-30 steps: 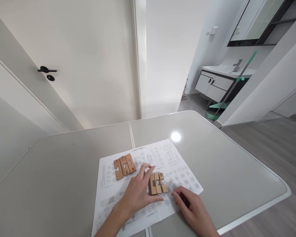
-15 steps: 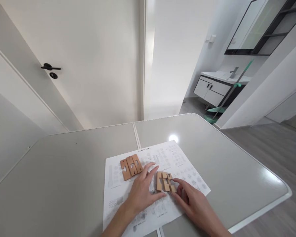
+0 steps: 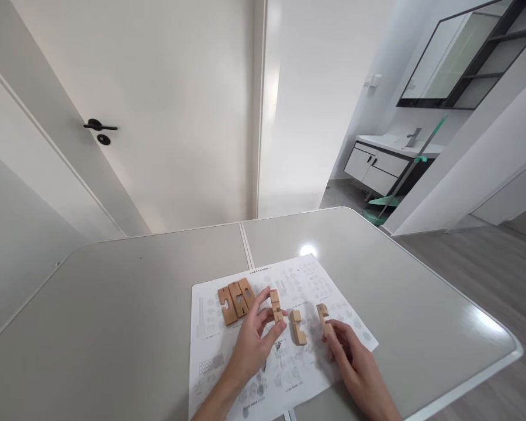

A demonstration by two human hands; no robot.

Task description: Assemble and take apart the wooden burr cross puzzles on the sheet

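Note:
My left hand (image 3: pixel 255 334) grips a small notched wooden puzzle piece (image 3: pixel 276 305) between thumb and fingers, holding it on end over the printed sheet. Between my hands a second notched piece (image 3: pixel 297 328) of light wood lies on the paper. My right hand (image 3: pixel 349 349) pinches the near end of a third notched piece (image 3: pixel 322 313), which carries a dark mark at its far end. Left of my left hand, several flatter, redder wooden plates (image 3: pixel 235 301) with cut-outs and handwritten marks lie side by side; my fingers come close to the rightmost one.
Under the pieces lies a white sheet (image 3: pixel 210 345) printed with small diagrams. It rests on a grey table (image 3: pixel 114 327) with a pale rim and a centre seam. Beyond are a door (image 3: pixel 179 117), a washbasin cabinet (image 3: pixel 372 164) and a green-handled broom (image 3: pixel 414 166).
The three light wooden pieces, grouped together before, are now apart. My left hand has picked one up, my right hand has drawn another to the right, and the middle one stays on the sheet.

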